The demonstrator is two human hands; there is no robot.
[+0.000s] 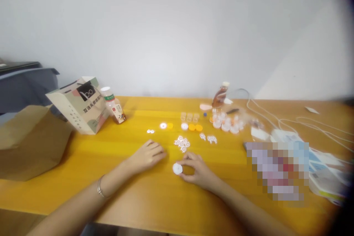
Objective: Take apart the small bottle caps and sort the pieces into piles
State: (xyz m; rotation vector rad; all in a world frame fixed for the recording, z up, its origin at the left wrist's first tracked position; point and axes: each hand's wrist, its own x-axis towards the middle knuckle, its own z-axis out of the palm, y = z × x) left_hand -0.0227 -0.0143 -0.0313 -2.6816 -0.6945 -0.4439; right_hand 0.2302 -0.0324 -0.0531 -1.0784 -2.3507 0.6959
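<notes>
Between the thumb and fingers of my right hand [197,169] is a white round cap [177,169], its flat face turned up toward me. My left hand [149,155] rests over the table to the left of it, fingers loosely bent and with nothing seen in them. Just beyond both hands lies a loose pile of small white cut-out pieces [181,143]. More such pieces [211,139] are to its right, and two tiny white discs [150,131] to its left. Farther back are white caps [184,126], orange caps [195,127] and three small clear cups [189,117].
Clear containers [226,125] cluster at the right, before a bottle of brown liquid [219,96]. A printed paper bag [83,105], a drink bottle [113,106] and brown paper [33,143] stand at left. White cables [265,112] and a blurred-out flat item [278,171] lie at right.
</notes>
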